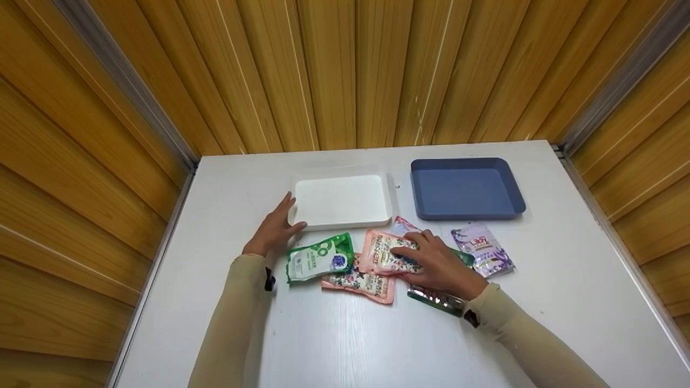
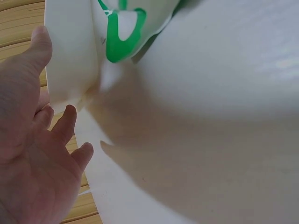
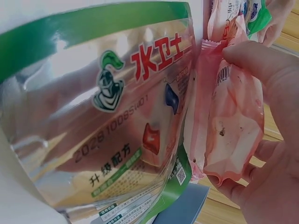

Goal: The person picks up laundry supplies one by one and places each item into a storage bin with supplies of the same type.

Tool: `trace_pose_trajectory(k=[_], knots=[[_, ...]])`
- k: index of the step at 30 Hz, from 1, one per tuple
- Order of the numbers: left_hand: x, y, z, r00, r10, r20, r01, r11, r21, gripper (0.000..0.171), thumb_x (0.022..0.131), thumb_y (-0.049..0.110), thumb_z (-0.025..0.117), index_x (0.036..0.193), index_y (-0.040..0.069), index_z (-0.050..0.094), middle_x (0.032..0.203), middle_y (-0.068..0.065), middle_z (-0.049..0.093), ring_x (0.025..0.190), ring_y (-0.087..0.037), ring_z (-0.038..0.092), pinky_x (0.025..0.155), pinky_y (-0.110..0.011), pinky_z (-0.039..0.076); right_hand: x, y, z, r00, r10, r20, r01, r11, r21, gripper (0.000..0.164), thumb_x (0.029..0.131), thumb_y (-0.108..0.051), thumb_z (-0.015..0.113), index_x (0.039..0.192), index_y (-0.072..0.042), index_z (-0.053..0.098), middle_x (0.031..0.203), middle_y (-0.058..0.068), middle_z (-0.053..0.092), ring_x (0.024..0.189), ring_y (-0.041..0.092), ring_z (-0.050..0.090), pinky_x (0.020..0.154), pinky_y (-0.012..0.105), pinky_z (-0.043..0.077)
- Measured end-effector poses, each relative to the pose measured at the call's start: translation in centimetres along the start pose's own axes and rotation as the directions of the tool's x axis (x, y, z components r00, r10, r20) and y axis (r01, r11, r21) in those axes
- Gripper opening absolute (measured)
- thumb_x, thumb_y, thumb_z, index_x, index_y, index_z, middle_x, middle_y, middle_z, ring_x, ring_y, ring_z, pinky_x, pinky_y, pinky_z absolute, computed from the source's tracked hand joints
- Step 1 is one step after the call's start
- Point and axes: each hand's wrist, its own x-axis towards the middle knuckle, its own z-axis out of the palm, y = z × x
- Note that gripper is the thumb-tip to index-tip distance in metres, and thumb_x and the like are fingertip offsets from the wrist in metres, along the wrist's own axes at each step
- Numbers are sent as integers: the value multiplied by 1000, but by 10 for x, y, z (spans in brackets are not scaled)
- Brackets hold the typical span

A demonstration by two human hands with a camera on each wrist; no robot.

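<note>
My right hand (image 1: 439, 267) grips a pink floral pouch (image 1: 384, 250) by its right side, thumb and fingers on opposite faces. In the right wrist view the pouch (image 3: 233, 135) stands on edge beside a silver-and-green pouch (image 3: 140, 102). A second pink floral pouch (image 1: 372, 285) lies partly beneath the held one. My left hand (image 1: 271, 230) is at the near left corner of a white tray (image 1: 342, 199), fingers along its left side and thumb at its front wall. Close to that hand lies a green-and-white pouch (image 1: 318, 260).
A blue tray (image 1: 466, 188) stands at the back right. In front of it lies a purple pouch (image 1: 481, 249). Another pale pouch (image 1: 404, 225) is mostly hidden behind my right hand. Wood-patterned walls (image 1: 356, 75) border the white table (image 1: 334, 345).
</note>
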Motion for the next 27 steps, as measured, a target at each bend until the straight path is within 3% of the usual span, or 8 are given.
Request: trace_pose_trajectory(k=[10, 22, 27], knots=[[1, 1, 0, 1000, 12, -2, -12, 1000, -3, 87, 98, 37, 71, 165, 11, 21, 174, -4, 4, 159, -29, 7, 128, -49, 10, 3, 2, -1, 999, -21, -34, 21, 1000, 4, 55, 81, -39, 86, 132, -23, 72, 129, 13, 62, 107, 27, 54, 85, 45, 53], [1, -1, -1, 999, 52, -8, -52, 998, 30, 86, 99, 38, 70, 163, 5, 24, 173, -8, 6, 158, -31, 12, 127, -50, 15, 4, 1, -4, 998, -18, -54, 18, 1000, 12, 43, 82, -36, 84, 123, -23, 76, 125, 13, 64, 102, 26, 54, 81, 44, 53], [1, 0, 0, 999, 38, -7, -38, 999, 26, 87, 98, 39, 70, 164, 6, 23, 173, -7, 5, 158, -30, 10, 128, -50, 13, 4, 1, -5, 998, -20, -60, 20, 1000, 4, 39, 82, -34, 84, 119, -23, 78, 124, 12, 64, 103, 26, 54, 82, 43, 53]])
